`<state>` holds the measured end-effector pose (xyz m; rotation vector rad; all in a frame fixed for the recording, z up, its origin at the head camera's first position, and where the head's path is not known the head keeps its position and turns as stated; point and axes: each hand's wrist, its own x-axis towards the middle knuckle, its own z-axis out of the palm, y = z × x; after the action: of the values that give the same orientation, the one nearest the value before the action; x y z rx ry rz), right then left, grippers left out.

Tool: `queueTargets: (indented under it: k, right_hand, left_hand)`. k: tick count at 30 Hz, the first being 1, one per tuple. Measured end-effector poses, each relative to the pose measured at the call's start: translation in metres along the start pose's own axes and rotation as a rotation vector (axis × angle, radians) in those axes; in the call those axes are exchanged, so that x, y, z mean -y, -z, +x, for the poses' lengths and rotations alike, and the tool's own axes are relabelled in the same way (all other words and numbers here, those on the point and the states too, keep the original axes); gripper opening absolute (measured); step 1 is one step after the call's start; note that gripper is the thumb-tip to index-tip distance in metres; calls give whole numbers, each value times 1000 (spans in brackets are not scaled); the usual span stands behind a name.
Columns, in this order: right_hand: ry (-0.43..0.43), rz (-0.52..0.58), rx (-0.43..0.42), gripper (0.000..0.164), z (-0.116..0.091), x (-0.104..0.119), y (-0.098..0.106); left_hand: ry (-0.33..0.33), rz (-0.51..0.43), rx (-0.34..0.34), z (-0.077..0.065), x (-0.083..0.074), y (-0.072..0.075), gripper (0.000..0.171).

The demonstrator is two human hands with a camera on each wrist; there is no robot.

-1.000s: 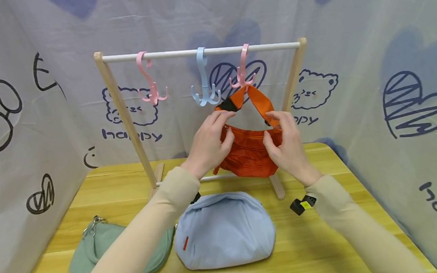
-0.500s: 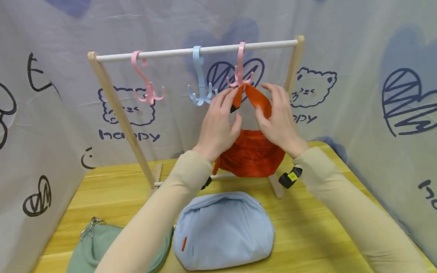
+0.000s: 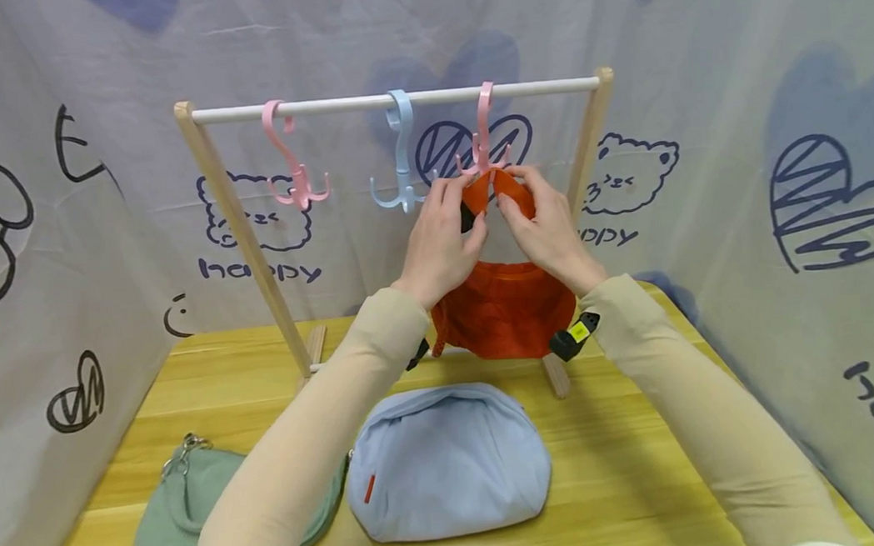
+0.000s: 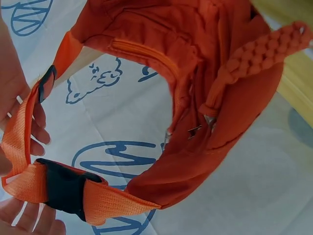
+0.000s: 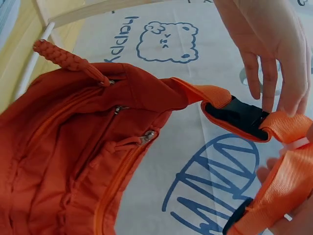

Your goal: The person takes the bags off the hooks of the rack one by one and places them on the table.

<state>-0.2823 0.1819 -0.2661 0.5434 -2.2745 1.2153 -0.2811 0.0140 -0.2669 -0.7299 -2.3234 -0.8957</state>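
An orange-red waist bag (image 3: 511, 318) hangs below the right pink hook (image 3: 485, 128), its strap loop (image 5: 293, 161) peaking at the hook's prongs. My left hand (image 3: 438, 244) pinches the strap's left side near the black buckle (image 4: 65, 188). On the other side, my right hand (image 3: 547, 229) pinches the strap between thumb and fingers. Both hands are close together just under the prongs. A braided zipper pull (image 4: 266, 54) dangles from one end of the bag. In the head view the hands hide part of the strap.
A wooden stand with a white rail (image 3: 337, 106) also bears a blue hook (image 3: 403, 158) and a left pink hook (image 3: 295, 160). On the yellow wooden table (image 3: 629, 462) lie a light-blue pouch (image 3: 449, 464) and a green bag (image 3: 216, 470), partly behind my left forearm.
Both hands have moved up from the bag's body to its strap, and their fingers have drawn in closer around it. The blue hook has turned slightly.
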Motion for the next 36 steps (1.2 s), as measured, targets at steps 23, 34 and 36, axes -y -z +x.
queueTargets:
  k: [23, 34, 36]
  right_hand:
    - [-43, 219, -65, 29, 9, 8, -9]
    - [-80, 112, -80, 30, 7, 13, -7]
    - [-88, 109, -81, 30, 7, 13, -8]
  left_hand:
    - [77, -114, 184, 1, 8, 8, 55]
    - [54, -108, 124, 1, 5, 16, 70]
    - [47, -106, 100, 1, 4, 17, 69]
